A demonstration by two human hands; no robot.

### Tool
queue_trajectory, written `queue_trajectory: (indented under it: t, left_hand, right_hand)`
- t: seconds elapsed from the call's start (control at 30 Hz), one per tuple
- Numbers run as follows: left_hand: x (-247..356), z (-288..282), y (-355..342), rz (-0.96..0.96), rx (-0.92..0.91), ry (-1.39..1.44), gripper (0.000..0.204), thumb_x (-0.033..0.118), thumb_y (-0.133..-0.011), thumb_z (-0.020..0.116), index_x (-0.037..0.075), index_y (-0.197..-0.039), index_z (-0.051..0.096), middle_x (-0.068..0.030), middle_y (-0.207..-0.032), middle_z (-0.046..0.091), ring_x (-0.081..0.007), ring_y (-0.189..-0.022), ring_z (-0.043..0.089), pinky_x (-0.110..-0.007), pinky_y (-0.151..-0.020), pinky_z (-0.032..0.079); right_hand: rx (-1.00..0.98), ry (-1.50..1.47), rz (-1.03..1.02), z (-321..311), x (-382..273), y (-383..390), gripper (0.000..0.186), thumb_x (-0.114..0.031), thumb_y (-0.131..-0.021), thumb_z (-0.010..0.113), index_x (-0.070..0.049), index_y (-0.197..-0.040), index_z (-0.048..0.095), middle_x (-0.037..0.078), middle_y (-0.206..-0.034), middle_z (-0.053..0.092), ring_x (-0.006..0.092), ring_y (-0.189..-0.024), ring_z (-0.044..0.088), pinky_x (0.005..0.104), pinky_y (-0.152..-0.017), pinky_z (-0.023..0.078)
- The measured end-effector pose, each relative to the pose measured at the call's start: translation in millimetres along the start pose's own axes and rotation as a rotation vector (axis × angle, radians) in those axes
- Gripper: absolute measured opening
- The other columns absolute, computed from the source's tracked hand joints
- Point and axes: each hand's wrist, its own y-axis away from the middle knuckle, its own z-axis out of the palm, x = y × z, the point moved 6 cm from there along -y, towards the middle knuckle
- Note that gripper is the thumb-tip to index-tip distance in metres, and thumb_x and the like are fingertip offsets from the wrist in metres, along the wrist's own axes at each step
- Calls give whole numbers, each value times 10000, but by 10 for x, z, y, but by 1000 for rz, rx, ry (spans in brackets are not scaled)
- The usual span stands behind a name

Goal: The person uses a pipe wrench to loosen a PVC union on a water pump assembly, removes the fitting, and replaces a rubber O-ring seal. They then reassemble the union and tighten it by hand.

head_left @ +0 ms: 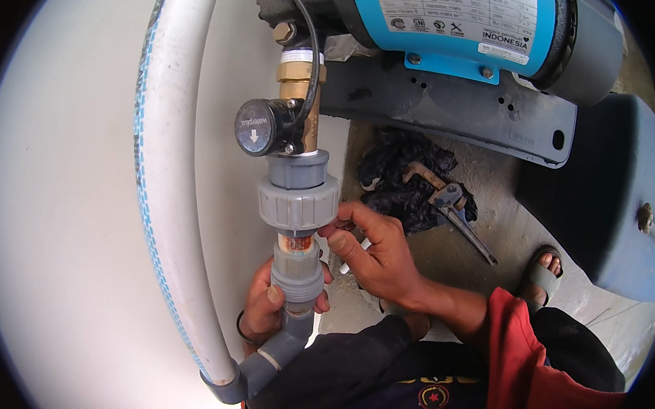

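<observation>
A grey threaded pipe fitting (297,278) stands upright with my left hand (264,308) wrapped round it from behind and the left. Out of its top rises a short pale piece with a reddish-brown mesh (297,244). Just above is a grey union nut (298,201), beneath a brass fitting (301,92) and a round black flow switch (256,127). My right hand (380,255) is closed, thumb and forefinger bent together by the nut's lower right edge; what they pinch, if anything, is hidden. A white piece (356,256) shows partly behind that hand.
A blue and black water pump (455,26) sits on a dark metal bracket (451,107) above. A thick white pipe (168,159) runs down the left. On the floor lie a pipe wrench (457,204) and black plastic (396,160). A dark blue container (602,197) stands right.
</observation>
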Motion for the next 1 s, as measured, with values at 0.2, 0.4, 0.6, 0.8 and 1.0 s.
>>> queue_trajectory:
  t: [0.2,0.4,0.6,0.8,1.0]
  left_hand:
    - [-35,-32,-3,-16,-8,21,816,517,-849,676,-69,-1336,384,-229,-1122,602,-242,-832,686,-330,-713,572]
    - [-35,-20,-12,-47,-7,10,813,533,-844,675,-62,-1321,396,-219,-1103,603,-234,-830,686,-319,-717,565]
    - [-62,-37,-18,-42,11,-11,836,617,-847,635,-63,-1283,423,-212,-1070,614,-221,-790,683,-315,-682,558]
    - [-97,-60,-64,-9,22,6,858,682,-847,588,-62,-1251,448,-207,-1017,630,-218,-729,681,-308,-615,553]
    - [-26,-24,-81,1,28,-6,780,627,-862,598,-56,-1213,458,-203,-972,637,-218,-696,675,-311,-569,545]
  right_hand:
    - [32,36,32,-22,9,-27,266,-222,-963,638,31,-1038,611,132,-881,691,197,-849,687,340,-800,534]
    - [3,28,57,-74,6,-123,464,-400,-930,669,26,-1096,587,129,-918,679,205,-897,673,338,-789,526]
    - [91,-113,28,-24,-59,-298,799,-574,-842,706,37,-1293,456,188,-1106,640,247,-1061,627,378,-845,517]
    - [5,-122,29,-4,-159,-446,764,-535,-851,716,41,-1290,473,223,-1196,625,271,-1104,631,373,-874,522]
    - [-13,-232,82,81,-145,-438,594,-427,-900,687,47,-1225,538,201,-1063,673,235,-935,690,350,-802,547]
